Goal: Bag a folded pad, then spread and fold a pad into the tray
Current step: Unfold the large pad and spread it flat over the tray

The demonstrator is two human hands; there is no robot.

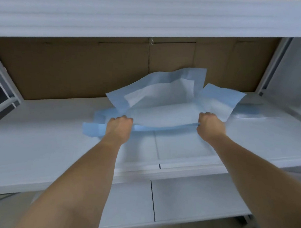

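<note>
A person stands at a white shelf, both arms reaching forward, spreading a blue-and-white absorbent pad over the shelf surface. The left hand and the right hand are well apart, each with fingers curled tight on the pad's near edge, which sags between them. The pad hangs partly open in the air just above the shelf, its far part billowed up and creased against the brown cardboard boxes behind, blue border flaps still turned in at the left and right ends. Its long axis runs left to right, the white face toward the camera. By the look of it, the spreading step is in hand, with folding yet to come; the next move likely calls for drawing the edge taut and laying the sheet flat. No tray or bag can be made out for certain.
</note>
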